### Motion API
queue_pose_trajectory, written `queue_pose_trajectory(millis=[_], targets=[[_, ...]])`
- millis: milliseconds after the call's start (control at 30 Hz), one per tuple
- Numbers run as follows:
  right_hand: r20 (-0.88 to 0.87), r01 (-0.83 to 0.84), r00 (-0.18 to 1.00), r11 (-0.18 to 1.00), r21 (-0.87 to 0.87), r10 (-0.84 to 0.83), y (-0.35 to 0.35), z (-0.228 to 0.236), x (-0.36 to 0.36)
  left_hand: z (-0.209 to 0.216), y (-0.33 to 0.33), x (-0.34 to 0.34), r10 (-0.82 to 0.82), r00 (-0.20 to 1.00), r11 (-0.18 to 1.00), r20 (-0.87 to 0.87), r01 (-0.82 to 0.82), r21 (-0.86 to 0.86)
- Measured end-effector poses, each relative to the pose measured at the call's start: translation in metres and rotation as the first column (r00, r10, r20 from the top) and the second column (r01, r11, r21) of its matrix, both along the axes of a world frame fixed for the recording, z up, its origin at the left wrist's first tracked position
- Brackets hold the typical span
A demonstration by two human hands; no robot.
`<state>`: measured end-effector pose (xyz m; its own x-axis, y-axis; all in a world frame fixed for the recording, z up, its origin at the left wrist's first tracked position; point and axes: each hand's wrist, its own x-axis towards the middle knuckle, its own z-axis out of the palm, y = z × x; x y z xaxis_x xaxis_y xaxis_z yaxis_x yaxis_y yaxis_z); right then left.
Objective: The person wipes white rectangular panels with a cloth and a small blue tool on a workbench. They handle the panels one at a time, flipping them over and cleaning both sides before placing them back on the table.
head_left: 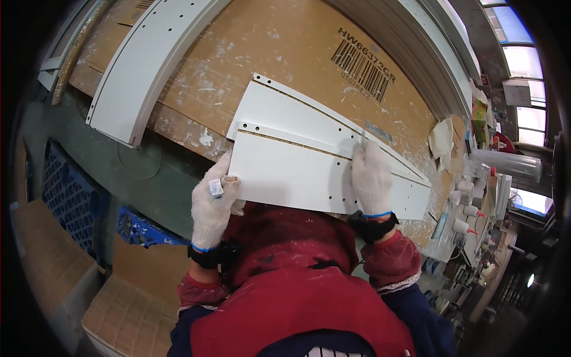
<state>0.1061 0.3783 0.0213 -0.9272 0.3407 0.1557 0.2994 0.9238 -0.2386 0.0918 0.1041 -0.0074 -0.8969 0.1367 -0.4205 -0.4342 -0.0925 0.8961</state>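
White panel between hands | left hand grips edge | right hand presses top

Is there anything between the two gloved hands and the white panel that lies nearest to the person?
Nothing visible. The left hand in its white knit glove lies on the left end of the nearer flat white drilled panel. The right hand rests on that panel's upper edge, seemingly pinching a thin tool there. A second white panel lies behind, beyond both hands.
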Motion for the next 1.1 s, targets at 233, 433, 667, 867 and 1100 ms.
queue_pose_trajectory(millis=[233,433,667,867,1100], targets=[[-0.183,-0.28,0.955,0.918,-0.281,0.235,-0.108,-0.015,-0.049,-0.003,-0.001,-0.003,-0.033,0.999,0.998,-0.01,0.034,0.059],[-0.136,-0.503,0.862,0.792,-0.347,0.488,-0.136,-0.006,-0.066,-0.008,-0.003,-0.003,-0.04,0.997,0.985,0.066,0.028,0.17],[0.065,0.159,0.986,0.986,-0.048,-0.156,0.017,0.01,0.004,-0.016,-0.001,0.011,0.079,0.997,0.971,-0.005,-0.076,0.227],[-0.249,-0.362,0.91,0.928,-0.089,0.331,-0.09,-0.016,-0.033,-0.019,-0.004,0.01,0.056,0.998,0.977,0.016,-0.058,0.204],[0.02,-0.406,0.855,0.693,-0.596,0.519,-0.171,0.016,-0.065,-0.036,-0.005,0.016,0.135,0.99,0.981,-0.03,-0.129,0.142]])
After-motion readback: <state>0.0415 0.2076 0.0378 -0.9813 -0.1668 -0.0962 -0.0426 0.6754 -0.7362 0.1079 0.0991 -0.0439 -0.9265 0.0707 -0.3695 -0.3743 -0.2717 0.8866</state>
